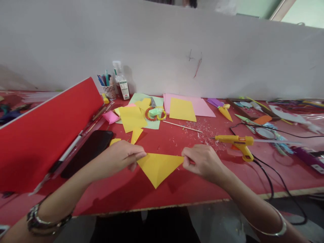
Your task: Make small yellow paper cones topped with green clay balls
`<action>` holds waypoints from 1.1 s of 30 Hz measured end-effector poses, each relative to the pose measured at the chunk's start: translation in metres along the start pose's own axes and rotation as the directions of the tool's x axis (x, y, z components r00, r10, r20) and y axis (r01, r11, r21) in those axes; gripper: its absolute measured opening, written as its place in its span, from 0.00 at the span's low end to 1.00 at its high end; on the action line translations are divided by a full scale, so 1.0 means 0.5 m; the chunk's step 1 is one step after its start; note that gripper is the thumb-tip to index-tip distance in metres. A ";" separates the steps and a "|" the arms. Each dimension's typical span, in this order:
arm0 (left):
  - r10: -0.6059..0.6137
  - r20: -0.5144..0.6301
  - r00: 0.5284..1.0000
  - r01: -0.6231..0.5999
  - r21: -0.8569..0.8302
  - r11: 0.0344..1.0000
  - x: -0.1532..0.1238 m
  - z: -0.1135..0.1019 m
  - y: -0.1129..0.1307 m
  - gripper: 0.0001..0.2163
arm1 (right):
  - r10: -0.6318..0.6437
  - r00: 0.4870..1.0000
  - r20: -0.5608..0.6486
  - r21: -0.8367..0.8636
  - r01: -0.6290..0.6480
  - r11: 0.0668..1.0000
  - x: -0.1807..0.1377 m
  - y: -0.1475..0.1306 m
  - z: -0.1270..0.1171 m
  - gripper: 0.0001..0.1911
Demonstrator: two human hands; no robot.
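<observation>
A yellow paper triangle [159, 168] is stretched between my hands above the red table, its point toward me and a faint crease down its middle. My left hand [128, 155] pinches the left corner between thumb and fingers. On the opposite side, my right hand [199, 160] grips the right corner with curled fingers. Just beyond my left hand lies a small yellow paper scrap [136, 135]. A yellow glue gun [238, 141] rests to the right of my right hand, with a glue stick in its back end.
A red board [50, 135] leans at the left beside a black phone [88, 152]. Behind lie scissors [154, 113], yellow sheets [182, 108], pink paper [206, 108] and a thin wooden stick [182, 126]. A pen cup [109, 91] and bottle [123, 84] stand against the wall. Black cable [268, 175] crosses the right edge.
</observation>
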State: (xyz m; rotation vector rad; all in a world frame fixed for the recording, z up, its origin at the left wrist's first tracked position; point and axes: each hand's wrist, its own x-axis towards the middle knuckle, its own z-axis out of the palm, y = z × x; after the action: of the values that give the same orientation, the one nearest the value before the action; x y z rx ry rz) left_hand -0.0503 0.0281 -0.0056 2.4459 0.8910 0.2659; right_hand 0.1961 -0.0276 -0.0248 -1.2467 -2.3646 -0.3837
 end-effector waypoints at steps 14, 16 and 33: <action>-0.210 -0.010 0.978 0.178 -0.488 0.854 0.073 0.016 -0.010 0.12 | 0.163 0.903 0.398 0.735 -0.420 0.532 0.063 -0.028 0.040 0.11; -0.234 -0.087 0.968 0.124 -0.644 0.754 0.087 0.033 -0.029 0.11 | 0.246 0.855 0.458 0.791 -0.517 0.325 0.078 -0.021 0.063 0.09; -0.326 0.034 0.945 0.143 -0.937 0.317 0.099 0.121 -0.051 0.31 | 0.216 0.813 0.540 0.776 -0.581 0.248 0.070 -0.015 0.116 0.22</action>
State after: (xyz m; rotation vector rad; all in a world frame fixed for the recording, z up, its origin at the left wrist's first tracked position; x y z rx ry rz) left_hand -0.0051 0.0522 -0.0698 1.1693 0.8037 0.6673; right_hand 0.1579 0.0184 -0.0579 -1.2362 -1.7304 1.3129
